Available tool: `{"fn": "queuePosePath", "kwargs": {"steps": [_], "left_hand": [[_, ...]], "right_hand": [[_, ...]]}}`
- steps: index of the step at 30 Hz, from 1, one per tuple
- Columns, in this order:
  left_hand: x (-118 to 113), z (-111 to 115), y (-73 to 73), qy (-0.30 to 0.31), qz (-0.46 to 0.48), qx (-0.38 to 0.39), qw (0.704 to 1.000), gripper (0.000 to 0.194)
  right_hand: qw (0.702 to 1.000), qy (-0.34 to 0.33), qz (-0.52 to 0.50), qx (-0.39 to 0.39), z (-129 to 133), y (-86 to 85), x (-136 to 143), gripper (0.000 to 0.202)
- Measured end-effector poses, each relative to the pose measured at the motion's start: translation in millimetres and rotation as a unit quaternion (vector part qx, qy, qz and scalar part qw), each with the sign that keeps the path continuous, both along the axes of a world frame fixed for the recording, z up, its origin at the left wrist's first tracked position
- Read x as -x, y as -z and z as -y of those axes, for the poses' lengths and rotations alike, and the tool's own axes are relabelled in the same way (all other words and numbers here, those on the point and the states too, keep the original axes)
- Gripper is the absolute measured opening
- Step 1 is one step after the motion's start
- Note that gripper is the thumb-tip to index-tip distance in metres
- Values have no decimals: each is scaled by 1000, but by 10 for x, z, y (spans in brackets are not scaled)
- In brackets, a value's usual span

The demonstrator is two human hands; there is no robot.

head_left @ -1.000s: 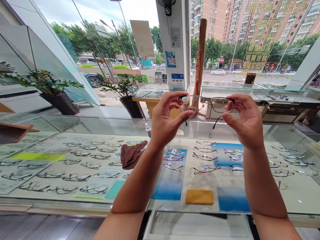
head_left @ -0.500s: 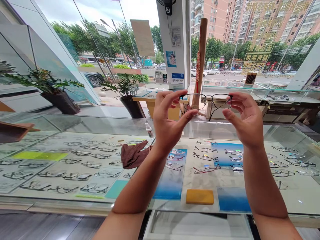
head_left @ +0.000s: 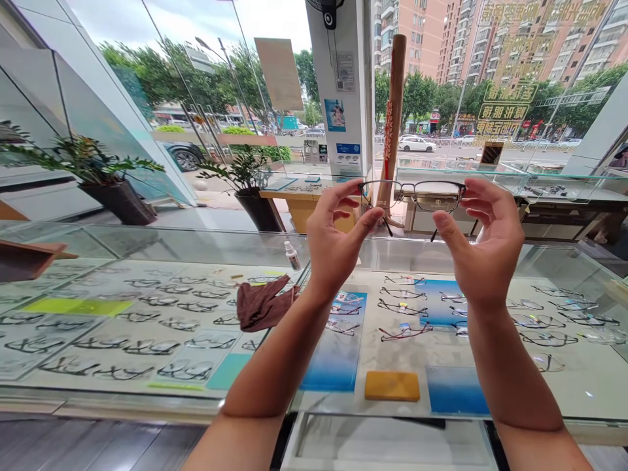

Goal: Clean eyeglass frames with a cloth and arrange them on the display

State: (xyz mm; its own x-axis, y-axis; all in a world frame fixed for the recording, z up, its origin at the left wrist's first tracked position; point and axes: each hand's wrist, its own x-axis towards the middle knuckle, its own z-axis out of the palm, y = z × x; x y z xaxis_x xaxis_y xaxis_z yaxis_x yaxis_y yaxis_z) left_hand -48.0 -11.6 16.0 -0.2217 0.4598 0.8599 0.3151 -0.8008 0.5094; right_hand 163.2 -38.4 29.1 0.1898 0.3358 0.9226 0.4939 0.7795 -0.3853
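A pair of eyeglasses (head_left: 409,186) with a dark upper rim and clear lenses is held up level above the glass counter. My left hand (head_left: 338,229) grips its left end near the hinge, fingertips at the frame's corner and thumb below. At the other end, my right hand (head_left: 488,235) has its index finger at the right corner, with the thumb under the right lens. The temples point away from me, and their dark tips show below the lenses. Under my left forearm, a crumpled brown cloth (head_left: 265,304) lies on the counter, beside a white spray bottle (head_left: 292,255).
The glass display counter (head_left: 147,235) spans the view, with rows of eyeglasses inside. A yellow-orange case (head_left: 392,386) sits near its front edge. Potted plants (head_left: 252,196), a wooden post (head_left: 392,118) and another display case (head_left: 564,190) stand beyond, before the windows.
The eyeglasses have shifted slightly right and turned, so the temple tips now hang lower behind both lenses. Both hands have moved a little right with them. A white car appears outside.
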Motion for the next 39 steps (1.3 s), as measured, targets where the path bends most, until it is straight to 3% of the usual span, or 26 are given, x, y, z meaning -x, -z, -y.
{"fn": "queuePosePath", "kwargs": {"steps": [14,23,33,39], "left_hand": [[-27,5,-8,22,33,22,999,48],[-17,73,-35,-90,-3,-68,994,47],[8,118,-63,-110,-30,-95,989,49],[39,46,-33,-88,-39,-69,993,51]], "right_hand": [[1000,9,-11,0,26,-4,19,39],[991,-87,-36,94,-159,67,-22,45],[983,-125,-49,125,-254,115,-27,49],[994,-76,-46,63,-208,103,36,46]]}}
